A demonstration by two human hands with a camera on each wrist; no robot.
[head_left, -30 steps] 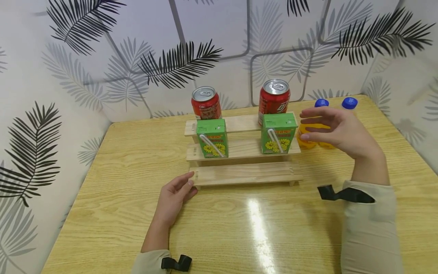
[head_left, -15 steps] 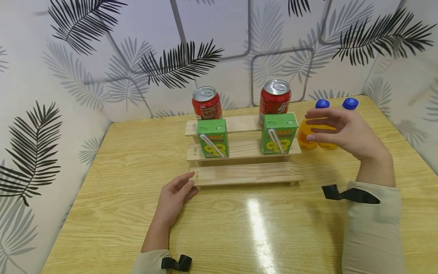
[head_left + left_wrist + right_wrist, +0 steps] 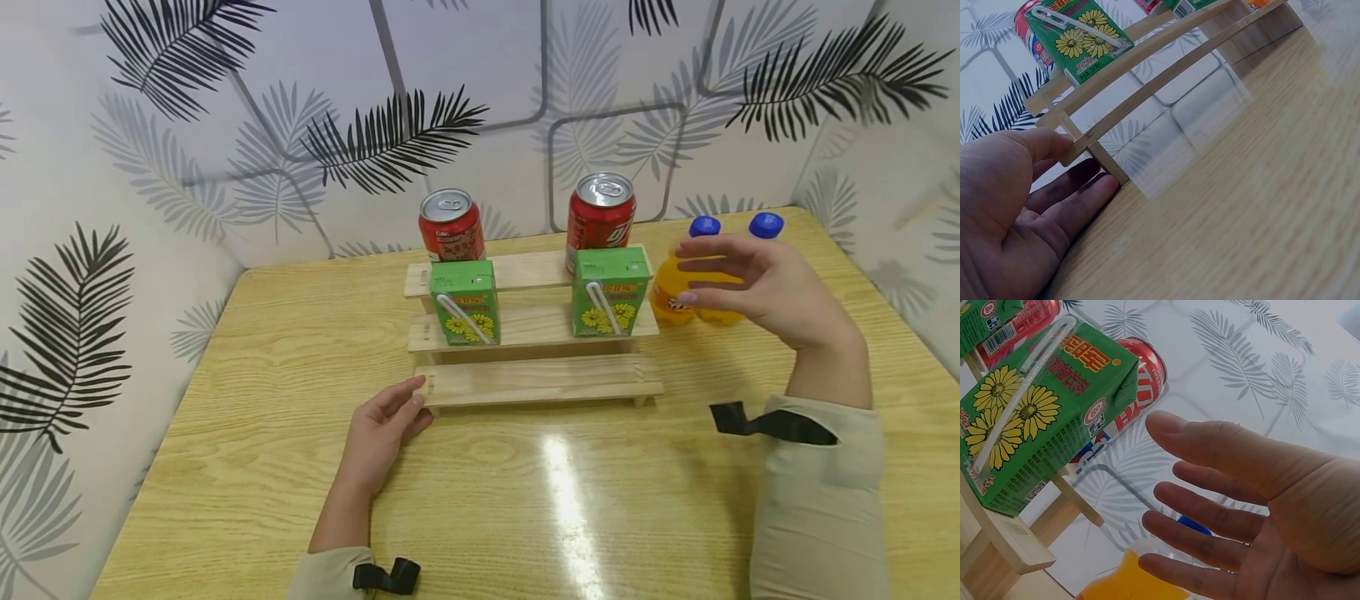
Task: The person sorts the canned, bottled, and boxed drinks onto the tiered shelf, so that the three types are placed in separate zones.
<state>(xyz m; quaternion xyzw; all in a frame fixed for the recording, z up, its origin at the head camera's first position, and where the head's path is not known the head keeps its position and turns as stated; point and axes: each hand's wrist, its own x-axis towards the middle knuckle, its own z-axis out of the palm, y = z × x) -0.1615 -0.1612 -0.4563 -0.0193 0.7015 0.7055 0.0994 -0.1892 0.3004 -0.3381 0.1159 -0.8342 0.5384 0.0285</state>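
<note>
Rack, wooden, three steps: stood at the centre of the head frame, on a wood-grain bench.
Top step: left can and right can, both red, upright.
Middle step: left carton and right carton, both green, upright, a white straw slanting across the right one's front.
Beyond the rack's right end: left bottle and right bottle, orange; only the head view showed both blue caps.
Left hand: gripped the left end of the lowest step. The left wrist view alone showed lower fingers beside the end leg.
Right hand: loosely spread before the bottles, thumb apart from fingers; contact could not be told. The right wrist view alone showed its palm side, plus fine print on the right carton's side.
</note>
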